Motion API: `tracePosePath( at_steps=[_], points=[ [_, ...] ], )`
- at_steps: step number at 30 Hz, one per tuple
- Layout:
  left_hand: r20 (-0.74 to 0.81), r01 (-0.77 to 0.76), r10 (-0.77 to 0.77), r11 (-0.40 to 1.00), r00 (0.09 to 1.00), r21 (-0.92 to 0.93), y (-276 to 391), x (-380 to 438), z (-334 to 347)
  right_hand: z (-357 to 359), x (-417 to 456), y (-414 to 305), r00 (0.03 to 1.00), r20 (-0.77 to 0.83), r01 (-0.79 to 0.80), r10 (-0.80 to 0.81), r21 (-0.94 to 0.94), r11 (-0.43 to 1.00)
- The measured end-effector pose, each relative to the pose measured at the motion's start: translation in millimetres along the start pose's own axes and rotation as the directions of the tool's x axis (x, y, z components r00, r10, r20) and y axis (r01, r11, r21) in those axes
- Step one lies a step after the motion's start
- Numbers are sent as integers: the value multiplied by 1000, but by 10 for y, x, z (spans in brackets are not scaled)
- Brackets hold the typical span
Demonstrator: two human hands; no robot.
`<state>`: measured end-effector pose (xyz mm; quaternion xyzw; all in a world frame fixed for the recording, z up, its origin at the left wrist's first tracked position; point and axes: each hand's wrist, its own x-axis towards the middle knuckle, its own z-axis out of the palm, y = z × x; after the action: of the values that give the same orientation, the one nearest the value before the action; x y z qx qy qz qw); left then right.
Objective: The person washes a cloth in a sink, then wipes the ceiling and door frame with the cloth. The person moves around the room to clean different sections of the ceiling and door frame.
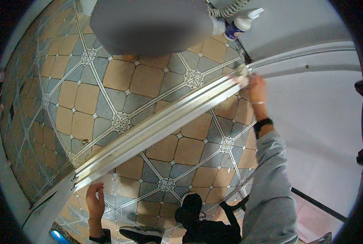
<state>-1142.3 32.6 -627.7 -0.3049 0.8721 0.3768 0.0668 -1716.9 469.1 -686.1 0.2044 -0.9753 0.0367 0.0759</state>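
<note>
A long whitish door-sill track (pixel 157 128) with ridges and grooves runs diagonally over the tiled floor, with yellowish grime along it. At its far right end, against the door frame, my right hand (pixel 257 88) grips a crumpled whitish cloth (pixel 243 76). Motion blur hides the cloth's exact shape, and a pinkish patch shows beside it. Near the track's lower left end is my left hand (pixel 95 198), its fingers loosely bent and nothing seen in them. It looks slightly apart from the track.
A white spray bottle (pixel 239 28) with a purple label stands beyond the right end, near a coiled hose (pixel 227 9) and a white-bristled brush (pixel 219 26). A large blurred grey shape (pixel 151 27) covers the top middle. A pale panel (pixel 315 122) borders the right; black shoes (pixel 192 204) are below.
</note>
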Motion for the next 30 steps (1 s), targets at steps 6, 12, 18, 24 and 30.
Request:
tracePosePath(
  at_steps=[6,12,18,24,30],
  points=[
    [63,142,-135,983,989,-114,97,-205,81,231,59,-206,972,124,211,-199,-92,973],
    [112,47,-35,993,993,-109,280,122,349,207,-798,-1431,835,18,514,-550,332,791],
    [49,-141,136,980,990,141,250,423,250,305,-622,-1030,807,98,543,-583,266,796],
    [13,79,-79,997,997,-7,27,150,58,-48,316,254,999,-39,-1,3,50,999],
    [88,64,-55,993,995,-101,14,51,315,315,-172,-451,962,-58,252,-267,-185,950]
  ],
)
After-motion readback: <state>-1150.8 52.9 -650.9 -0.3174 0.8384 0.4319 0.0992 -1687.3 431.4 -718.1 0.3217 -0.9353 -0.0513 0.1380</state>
